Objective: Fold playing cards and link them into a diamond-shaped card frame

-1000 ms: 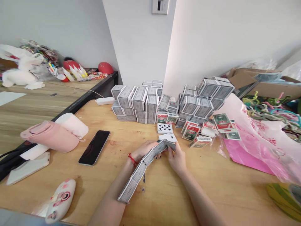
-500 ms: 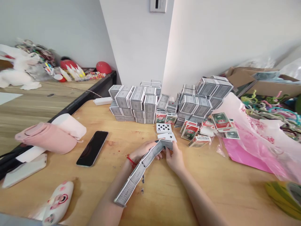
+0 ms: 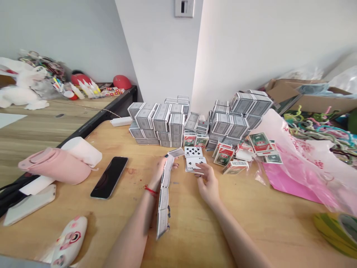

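Observation:
My left hand (image 3: 158,172) is closed on a bent strip of playing cards (image 3: 164,199) with patterned grey backs, joined end to end. The strip's far end tilts right past my fingers, while its lower end hangs beside my wrist. My right hand (image 3: 209,188) has its fingertips over the right part of a two of spades (image 3: 192,163), thumb and index finger a little apart. That card lies face up on the table, its far edge beside an eight of spades (image 3: 193,152). My left fingers are partly hidden by the strip.
Stacked card bundles (image 3: 161,121) stand at the back, with more bundles (image 3: 230,124) to the right. Red-and-green card boxes (image 3: 224,154) lie before them. On the left are a phone (image 3: 109,178) and a pink rolled case (image 3: 55,165); pink plastic (image 3: 281,182) and tape (image 3: 334,230) are right.
My left hand has drawn the card strip leftward, and the strip has swung more upright. My right hand has let go of the strip's far end and now rests on the two of spades.

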`<state>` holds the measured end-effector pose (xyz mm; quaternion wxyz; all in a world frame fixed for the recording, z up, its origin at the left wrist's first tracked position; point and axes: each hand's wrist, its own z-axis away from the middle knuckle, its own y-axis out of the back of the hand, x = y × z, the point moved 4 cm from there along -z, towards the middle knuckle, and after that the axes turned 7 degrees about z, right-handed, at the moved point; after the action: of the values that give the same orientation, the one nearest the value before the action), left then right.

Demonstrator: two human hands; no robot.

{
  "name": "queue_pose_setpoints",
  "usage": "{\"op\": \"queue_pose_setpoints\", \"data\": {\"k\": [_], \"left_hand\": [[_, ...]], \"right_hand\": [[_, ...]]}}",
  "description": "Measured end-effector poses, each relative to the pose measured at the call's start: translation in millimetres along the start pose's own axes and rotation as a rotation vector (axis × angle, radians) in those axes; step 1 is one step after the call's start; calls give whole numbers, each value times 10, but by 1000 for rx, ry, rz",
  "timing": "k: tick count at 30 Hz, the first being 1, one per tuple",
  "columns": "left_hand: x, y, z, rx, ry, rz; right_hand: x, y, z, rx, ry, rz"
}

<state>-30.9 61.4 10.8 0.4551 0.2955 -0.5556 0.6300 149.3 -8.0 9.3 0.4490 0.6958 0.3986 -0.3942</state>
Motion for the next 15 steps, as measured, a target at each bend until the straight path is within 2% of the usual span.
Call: {"op": "queue_pose_setpoints", "data": {"k": [4, 6, 11, 15], "left_hand": [[63, 142, 27, 284, -212, 65], [85, 176, 61, 372, -282, 66], [110, 223, 76, 446, -397, -11], [87, 272, 49, 482, -436, -73]], "right_hand": [[36, 70, -15, 99, -58, 90], [29, 111, -18, 141, -68, 147], [37, 159, -42, 153, -39, 332], [42, 165, -89, 193, 145, 593]]}}
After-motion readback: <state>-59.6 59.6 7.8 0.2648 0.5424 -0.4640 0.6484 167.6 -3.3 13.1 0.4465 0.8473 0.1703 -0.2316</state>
